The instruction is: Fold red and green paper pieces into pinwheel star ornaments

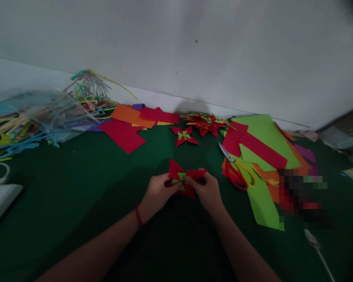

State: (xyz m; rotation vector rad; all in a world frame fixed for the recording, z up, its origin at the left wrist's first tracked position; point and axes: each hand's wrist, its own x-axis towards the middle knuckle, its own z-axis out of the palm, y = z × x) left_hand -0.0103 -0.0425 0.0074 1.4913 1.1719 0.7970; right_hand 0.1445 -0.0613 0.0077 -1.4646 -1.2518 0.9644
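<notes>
Between my two hands is a red paper pinwheel-shaped flower (191, 190) with a smaller green piece at its centre. My left hand (158, 192) pinches it from the left, thumb on the green middle. From the right, my right hand (206, 191) grips it the same way, its fingertips close to the left thumb. My fingers hide part of the centre. Just beyond lies a similar red and green paper flower (184, 136). Behind that is a pile of such flowers (206, 121) against the wall.
Scissors (238, 168) with red and yellow handles rest on green sheets (261, 203) at the right. Red sheets (125, 135) and an orange sheet (132, 115) lie back left. Colourful pipe cleaners (26, 117) in clear plastic fill the far left. A white device (2, 199) and a cable (313, 239) flank the table.
</notes>
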